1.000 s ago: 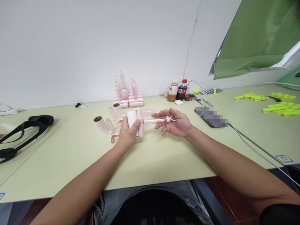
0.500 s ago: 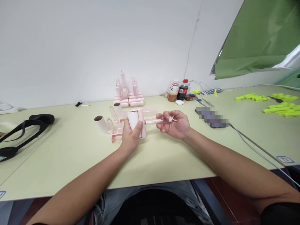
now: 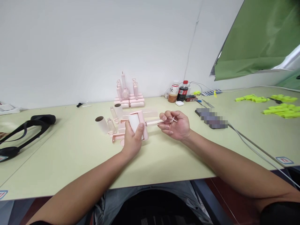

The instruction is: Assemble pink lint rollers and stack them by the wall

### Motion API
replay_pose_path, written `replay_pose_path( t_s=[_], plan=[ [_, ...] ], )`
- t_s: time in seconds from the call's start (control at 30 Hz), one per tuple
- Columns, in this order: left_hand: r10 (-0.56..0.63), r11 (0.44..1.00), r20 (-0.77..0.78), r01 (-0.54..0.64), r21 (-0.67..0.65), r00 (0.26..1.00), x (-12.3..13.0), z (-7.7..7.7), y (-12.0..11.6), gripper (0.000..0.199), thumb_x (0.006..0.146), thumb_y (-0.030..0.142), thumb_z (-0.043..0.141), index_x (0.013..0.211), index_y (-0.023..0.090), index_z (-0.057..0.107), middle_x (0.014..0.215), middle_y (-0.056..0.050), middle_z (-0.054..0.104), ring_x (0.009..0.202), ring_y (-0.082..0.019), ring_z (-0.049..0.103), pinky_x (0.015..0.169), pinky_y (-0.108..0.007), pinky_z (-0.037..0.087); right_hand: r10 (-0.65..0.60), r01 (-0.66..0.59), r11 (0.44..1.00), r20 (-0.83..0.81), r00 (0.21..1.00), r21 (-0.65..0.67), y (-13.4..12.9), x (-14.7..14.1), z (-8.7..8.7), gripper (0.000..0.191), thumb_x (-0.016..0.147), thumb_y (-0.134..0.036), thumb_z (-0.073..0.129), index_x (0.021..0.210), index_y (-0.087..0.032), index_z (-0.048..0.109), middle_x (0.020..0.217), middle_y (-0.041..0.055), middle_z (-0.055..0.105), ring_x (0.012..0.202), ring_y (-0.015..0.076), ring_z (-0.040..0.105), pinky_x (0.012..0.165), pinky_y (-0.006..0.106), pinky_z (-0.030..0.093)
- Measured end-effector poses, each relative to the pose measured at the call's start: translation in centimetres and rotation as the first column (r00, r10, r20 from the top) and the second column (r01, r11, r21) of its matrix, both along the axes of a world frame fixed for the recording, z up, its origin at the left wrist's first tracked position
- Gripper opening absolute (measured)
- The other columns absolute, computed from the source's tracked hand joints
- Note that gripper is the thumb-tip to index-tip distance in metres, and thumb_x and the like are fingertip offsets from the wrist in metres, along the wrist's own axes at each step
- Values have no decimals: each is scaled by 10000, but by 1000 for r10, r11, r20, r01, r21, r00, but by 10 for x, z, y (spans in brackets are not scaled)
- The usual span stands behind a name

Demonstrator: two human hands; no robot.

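Observation:
My left hand (image 3: 133, 139) is closed around the head of a pink lint roller (image 3: 143, 125), thumb across the front, with its white sticky roll (image 3: 134, 120) showing. From the head's right side a clear pinkish handle (image 3: 153, 122) points toward my right hand (image 3: 178, 126). The curled fingers of that hand grip the handle's far end, where a small loop (image 3: 174, 119) sticks out. Behind and left of my left hand lie loose pink roller parts, among them an open cover (image 3: 117, 137), a clear handle (image 3: 111, 125) and a cardboard-cored roll (image 3: 102, 125).
Pink lint rollers (image 3: 129, 101) are stacked against the wall. Two drink bottles (image 3: 182, 91) stand to their right, with a phone (image 3: 211, 118) and cable nearer me. Neon yellow bundles (image 3: 281, 109) lie far right; a black strapped object (image 3: 43, 119) is at left.
The fingers of my right hand have curled more tightly around the handle's end. The lint roller has tilted slightly, and the view has shifted a little.

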State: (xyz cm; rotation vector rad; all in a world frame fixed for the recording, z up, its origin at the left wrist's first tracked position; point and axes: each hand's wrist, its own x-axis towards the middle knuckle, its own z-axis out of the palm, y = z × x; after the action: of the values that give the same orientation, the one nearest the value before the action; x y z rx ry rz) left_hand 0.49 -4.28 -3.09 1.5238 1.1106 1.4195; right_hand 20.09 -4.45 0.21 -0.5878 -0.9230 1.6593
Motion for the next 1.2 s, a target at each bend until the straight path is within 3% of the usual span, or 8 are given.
replay_pose_path(
  t_s=[0.2,0.3,0.43,0.57,0.7,0.9,1.03,1.2],
  plan=[
    [8,1000,4,-9,17,1000,3,4,-7,308,882,464,552,986,216,404,886,-19,534,843,-183,553,767,-321,469,-7,7,1000,-44,999,8,-1,-1,0,301,755,-357,520,613,-200,305,666,-26,433,445,90,265,339,171,183],
    [-1,1000,15,1,-10,1000,4,5,-6,326,870,478,568,983,218,407,864,-15,533,778,-170,559,674,-298,481,-8,8,1000,-82,997,3,-1,0,2,259,761,-359,526,628,-202,370,676,-26,473,431,89,300,329,175,187],
    [-154,973,147,176,-148,977,7,4,-3,376,861,537,552,1006,229,392,762,28,496,530,-114,502,429,-239,419,-37,41,998,-62,997,55,-1,0,2,254,834,-450,481,730,-219,491,800,-4,598,427,99,399,319,212,290],
    [-270,936,232,311,-162,934,9,5,-1,407,832,508,598,1032,219,393,811,16,518,550,-117,540,399,-234,451,-86,84,991,11,996,101,3,-2,-3,325,853,-538,486,829,-220,545,919,25,661,511,125,538,378,250,436],
    [-293,927,188,326,-183,938,5,12,1,425,815,495,619,1050,218,398,823,15,525,588,-124,555,421,-240,482,-118,95,980,130,984,173,8,0,-10,439,769,-635,603,857,-206,584,686,5,625,521,141,549,421,276,502],
    [-388,912,-167,351,-214,906,-8,31,13,403,885,581,463,981,193,514,807,-21,561,666,-156,565,522,-268,490,-204,182,968,117,972,173,15,14,-5,407,746,-596,658,841,-201,631,474,-38,530,384,113,413,328,240,392],
    [-273,960,-456,273,-67,847,-10,41,42,469,947,532,308,835,173,588,857,-61,618,800,-199,587,692,-317,482,-392,386,909,10,920,158,22,25,1,326,778,-532,625,767,-207,606,439,-41,506,359,105,387,331,226,340],
    [-98,939,-881,337,72,462,9,48,95,285,903,326,418,1024,170,625,1088,-96,635,1003,-252,583,873,-364,443,-575,577,816,-54,816,23,32,33,1,265,799,-475,579,754,-214,572,452,-42,500,377,104,404,358,222,345]
  ],
)
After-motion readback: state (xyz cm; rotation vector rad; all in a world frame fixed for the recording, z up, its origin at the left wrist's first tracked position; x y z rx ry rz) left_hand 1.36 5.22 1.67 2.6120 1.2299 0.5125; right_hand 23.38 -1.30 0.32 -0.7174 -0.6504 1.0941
